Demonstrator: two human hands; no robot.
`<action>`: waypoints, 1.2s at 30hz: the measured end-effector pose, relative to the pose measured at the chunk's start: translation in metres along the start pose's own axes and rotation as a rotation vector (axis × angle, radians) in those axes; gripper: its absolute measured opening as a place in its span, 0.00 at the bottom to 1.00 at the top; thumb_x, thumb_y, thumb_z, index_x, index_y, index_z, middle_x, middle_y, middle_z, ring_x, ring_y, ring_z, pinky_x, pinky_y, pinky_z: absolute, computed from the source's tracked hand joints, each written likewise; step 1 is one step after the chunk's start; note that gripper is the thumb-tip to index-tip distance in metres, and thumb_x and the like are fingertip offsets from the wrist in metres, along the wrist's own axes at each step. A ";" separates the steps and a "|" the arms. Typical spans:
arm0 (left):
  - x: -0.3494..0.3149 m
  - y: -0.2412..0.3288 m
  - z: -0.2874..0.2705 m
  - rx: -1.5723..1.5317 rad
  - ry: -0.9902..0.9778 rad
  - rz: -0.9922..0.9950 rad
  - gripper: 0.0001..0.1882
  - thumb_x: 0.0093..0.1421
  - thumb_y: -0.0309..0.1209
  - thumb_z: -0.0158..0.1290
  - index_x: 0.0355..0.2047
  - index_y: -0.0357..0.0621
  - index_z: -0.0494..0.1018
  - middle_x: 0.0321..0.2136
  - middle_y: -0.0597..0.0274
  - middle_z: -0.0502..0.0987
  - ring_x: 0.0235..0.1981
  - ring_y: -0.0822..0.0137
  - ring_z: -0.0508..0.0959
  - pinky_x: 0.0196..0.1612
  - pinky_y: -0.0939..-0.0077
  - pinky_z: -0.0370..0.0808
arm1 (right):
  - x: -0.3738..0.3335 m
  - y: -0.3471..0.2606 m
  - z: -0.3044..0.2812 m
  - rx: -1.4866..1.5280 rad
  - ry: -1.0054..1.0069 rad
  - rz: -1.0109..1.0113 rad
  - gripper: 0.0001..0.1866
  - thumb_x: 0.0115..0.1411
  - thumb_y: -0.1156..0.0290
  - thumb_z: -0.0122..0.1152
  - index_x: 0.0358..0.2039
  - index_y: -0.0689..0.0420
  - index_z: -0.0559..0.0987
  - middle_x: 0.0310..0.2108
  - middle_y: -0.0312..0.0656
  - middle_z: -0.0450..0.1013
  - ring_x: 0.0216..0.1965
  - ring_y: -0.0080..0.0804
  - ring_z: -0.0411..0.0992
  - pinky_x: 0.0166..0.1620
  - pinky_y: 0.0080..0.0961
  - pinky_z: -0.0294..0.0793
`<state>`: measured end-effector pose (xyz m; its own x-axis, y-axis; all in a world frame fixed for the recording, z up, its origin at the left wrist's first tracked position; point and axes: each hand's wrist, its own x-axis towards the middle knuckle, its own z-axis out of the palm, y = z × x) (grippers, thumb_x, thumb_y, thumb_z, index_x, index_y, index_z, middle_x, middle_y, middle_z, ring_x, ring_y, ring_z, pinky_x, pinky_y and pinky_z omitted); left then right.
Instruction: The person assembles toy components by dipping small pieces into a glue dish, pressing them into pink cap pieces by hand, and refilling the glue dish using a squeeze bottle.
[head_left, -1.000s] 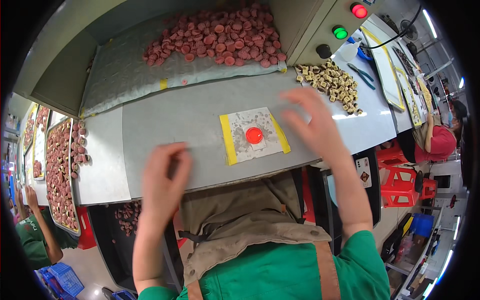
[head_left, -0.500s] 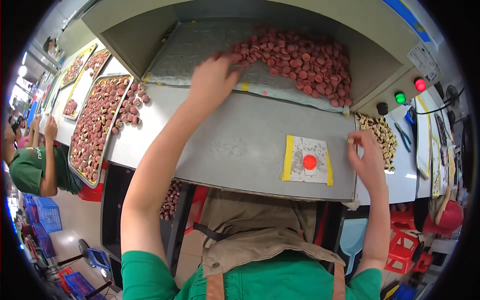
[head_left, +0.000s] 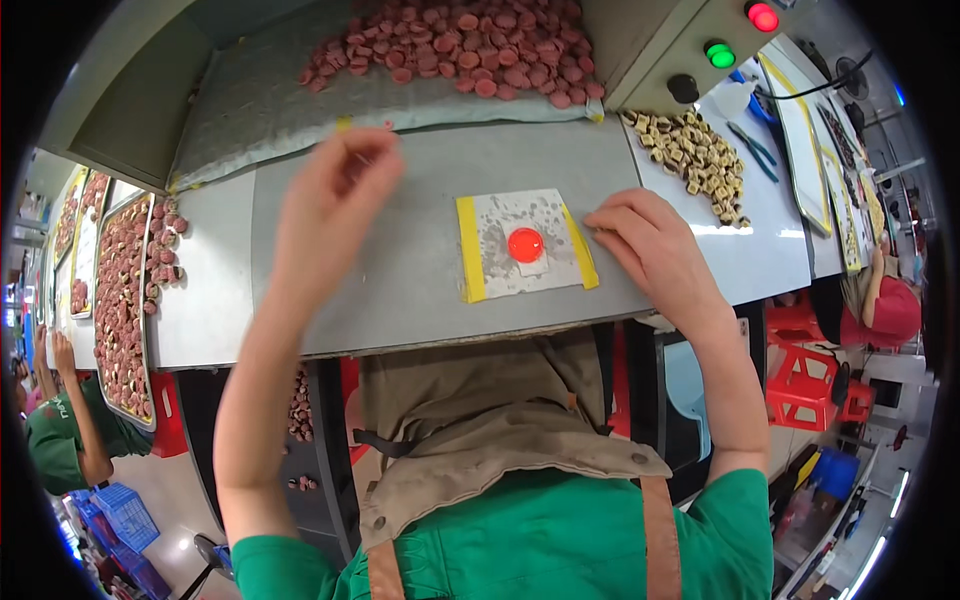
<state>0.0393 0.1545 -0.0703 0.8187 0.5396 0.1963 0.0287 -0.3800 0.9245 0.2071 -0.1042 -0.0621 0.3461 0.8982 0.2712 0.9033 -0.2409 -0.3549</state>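
A bright red, round, shallow cup (head_left: 525, 245) rests on a white, wet-spotted pad (head_left: 500, 280) with yellow tape down both sides. My left hand (head_left: 335, 200) is raised over the grey worktop, left of the pad; its fingers are curled together, blurred, and what they hold is hidden. Just right of the pad, my right hand (head_left: 650, 245) keeps thumb and fingers pinched on a small pale piece, mostly covered now. Past the worktop spreads a heap of dull red round cups (head_left: 480, 50) on grey cloth. Cream-and-brown small pieces (head_left: 695, 160) lie piled beyond my right hand.
A grey housing with a green light (head_left: 719, 54) and a red light (head_left: 762, 16) overhangs the far side. Pliers (head_left: 752, 150) lie at the right. At the left, a tray (head_left: 150, 330) holds many reddish pieces, and a person in green (head_left: 75, 430) works beside it.
My left hand has drawn back from the heap of red cups toward me, over the worktop. My right hand has left the cream-and-brown pile and come beside the pad. The view has shifted.
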 end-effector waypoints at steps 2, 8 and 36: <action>-0.034 0.026 0.026 -0.266 -0.145 -0.167 0.14 0.63 0.32 0.49 0.48 0.41 0.71 0.36 0.69 0.74 0.36 0.77 0.71 0.41 0.82 0.68 | 0.000 0.005 0.005 -0.003 0.030 -0.088 0.12 0.54 0.78 0.58 0.41 0.58 0.75 0.36 0.43 0.69 0.37 0.39 0.70 0.41 0.28 0.70; -0.069 0.026 0.059 -1.034 -0.162 -0.530 0.16 0.65 0.32 0.46 0.52 0.38 0.67 0.43 0.64 0.73 0.40 0.77 0.73 0.44 0.84 0.69 | -0.004 -0.013 -0.001 0.322 -0.014 0.231 0.14 0.55 0.78 0.58 0.43 0.57 0.75 0.39 0.43 0.68 0.36 0.37 0.69 0.41 0.27 0.71; -0.075 0.009 0.048 -1.251 -0.175 -0.521 0.17 0.66 0.32 0.46 0.52 0.40 0.65 0.44 0.60 0.73 0.39 0.76 0.74 0.43 0.82 0.71 | 0.023 -0.059 0.031 0.085 -0.022 0.000 0.08 0.54 0.75 0.59 0.36 0.58 0.75 0.30 0.42 0.68 0.33 0.39 0.69 0.35 0.29 0.69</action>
<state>0.0056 0.0742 -0.0930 0.9364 0.2733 -0.2199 -0.1035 0.8141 0.5714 0.1541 -0.0584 -0.0630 0.3394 0.9062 0.2524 0.8783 -0.2092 -0.4300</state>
